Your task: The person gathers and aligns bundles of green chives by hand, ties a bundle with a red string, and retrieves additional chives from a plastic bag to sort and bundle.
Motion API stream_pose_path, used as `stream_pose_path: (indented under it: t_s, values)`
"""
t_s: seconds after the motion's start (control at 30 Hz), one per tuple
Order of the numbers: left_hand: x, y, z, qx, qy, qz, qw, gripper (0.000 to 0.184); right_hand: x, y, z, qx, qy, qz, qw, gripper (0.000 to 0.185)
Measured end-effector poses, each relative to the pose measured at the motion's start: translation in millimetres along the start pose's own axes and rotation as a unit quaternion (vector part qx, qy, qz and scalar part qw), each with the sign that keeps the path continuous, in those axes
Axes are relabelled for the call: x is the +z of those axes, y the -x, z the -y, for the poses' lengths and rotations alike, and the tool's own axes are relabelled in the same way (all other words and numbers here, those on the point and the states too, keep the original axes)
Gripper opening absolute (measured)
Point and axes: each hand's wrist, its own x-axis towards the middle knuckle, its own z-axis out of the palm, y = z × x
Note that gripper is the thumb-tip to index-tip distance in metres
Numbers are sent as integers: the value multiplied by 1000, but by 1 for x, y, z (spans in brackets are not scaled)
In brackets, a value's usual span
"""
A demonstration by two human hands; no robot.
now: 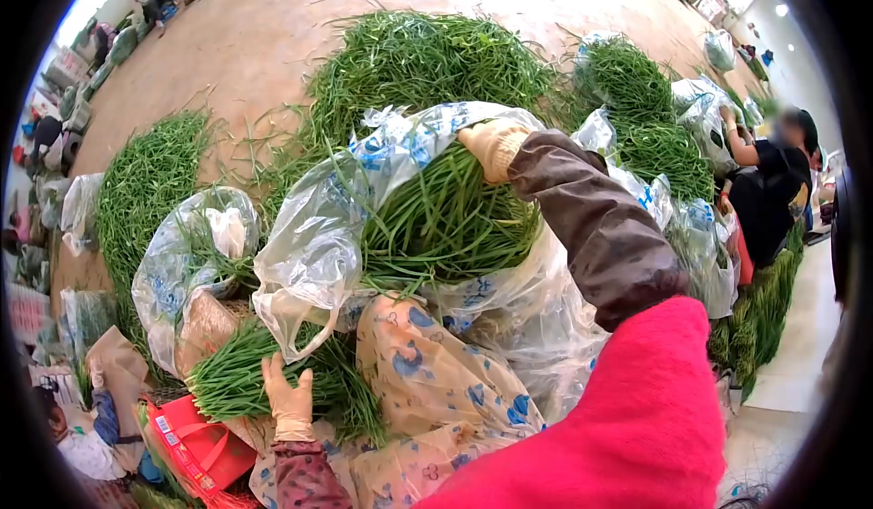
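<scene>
A large clear plastic bag (314, 227) with blue print stands in front of me, its mouth open and full of long green chives (446, 223). My right hand (496, 145), in a pale glove, grips the bag's far rim; its fingertips are partly hidden at the edge. Below and to the left, my left hand (289, 398), gloved too, lies against a bundle of chives (245, 373) with finger and thumb apart. That bundle rests beside my patterned plastic apron (427, 354), near the bag's lower edge.
Heaps of chives lie on the floor ahead (427, 64), at left (150, 191) and at right (637, 109). Another clear bag (195, 245) stands left of the large one. A red bag (205, 450) sits at lower left. A co-worker (773, 186) handles bags at right.
</scene>
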Motion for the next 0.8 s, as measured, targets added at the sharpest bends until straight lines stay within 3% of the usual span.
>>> stream_pose_path:
  t_s: [0.03, 0.07, 0.17, 0.23, 0.27, 0.3, 0.33, 0.4, 0.43, 0.5, 0.53, 0.57, 0.63, 0.67, 0.7, 0.8]
  values:
    - [-2, -4, -22, 58, 50, 23, 997, 65, -8, 7, 5, -1, 6, 20, 1000, 63]
    - [3, -5, -41, 29, 205, 89, 974, 63, -11, 13, 8, -13, 1, -1, 1000, 61]
    - [6, 3, -126, -36, 539, 300, 786, 64, 7, 12, 32, -20, 48, -6, 999, 54]
    - [18, 3, -159, -59, 561, 485, 668, 77, 28, 57, 55, -48, 65, -157, 984, 33]
    - [33, 4, -169, -62, 591, 529, 606, 81, 38, 67, 69, -27, 6, -143, 989, 36]
    - [53, 3, -177, -66, 617, 569, 540, 84, 56, 79, 79, -56, -41, -226, 972, 22]
    - [71, 2, -186, -67, 619, 568, 539, 84, 70, 94, 89, -70, -32, -289, 954, 19]
    - [99, 4, -204, -78, 749, 494, 434, 89, 95, 114, 111, -76, -65, -345, 933, 19]
    - [106, 6, -211, -131, 796, 473, 353, 80, 101, 126, 122, -47, -42, -309, 949, 29]
    - [147, 1, -201, -247, 849, 395, 251, 66, 122, 138, 134, -53, -32, -332, 941, 40]
    - [154, 4, -195, -260, 840, 404, 254, 48, 131, 139, 136, -70, -52, -335, 938, 49]
    - [158, 6, -189, -264, 838, 403, 255, 48, 137, 145, 136, -70, -55, -333, 939, 49]
    - [159, 7, -178, -288, 793, 413, 343, 39, 128, 164, 131, -137, -134, -213, 958, 56]
    - [157, 8, -173, -317, 797, 420, 296, 39, 128, 169, 121, -175, -198, -153, 952, 59]
    - [157, 8, -173, -320, 797, 417, 297, 39, 108, 172, 109, -169, -269, -41, 947, 54]
    - [158, 6, -173, -238, 811, 370, 385, 36, 97, 161, 71, -119, -361, -265, 886, 48]
